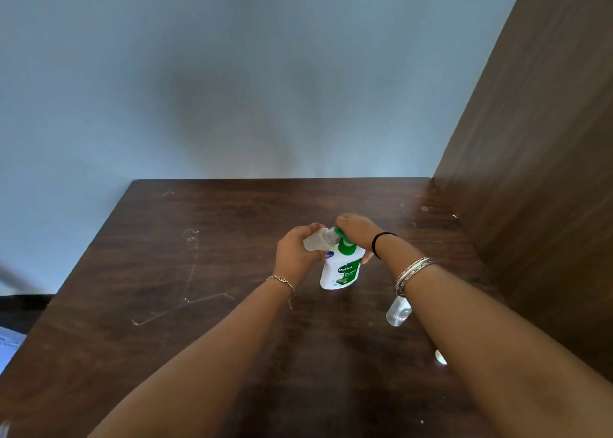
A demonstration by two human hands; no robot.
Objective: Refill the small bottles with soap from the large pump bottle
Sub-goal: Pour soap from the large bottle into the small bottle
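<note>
Soap could've missed if the small bottle (316, 241), clamped in left hand (293, 255), slipped off the pump bottle (341, 268) nozzle (right hand (356, 230) closed on pump).

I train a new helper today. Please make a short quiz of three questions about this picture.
1. True or false: the right hand rests on the green pump top of the large pump bottle.
2. What does the left hand hold at the spout? A) a small clear bottle B) a sponge C) a spoon
3. Fill in: a second small bottle stands on the table beside the right ____.

Key: 1 true; 2 A; 3 forearm.
</note>
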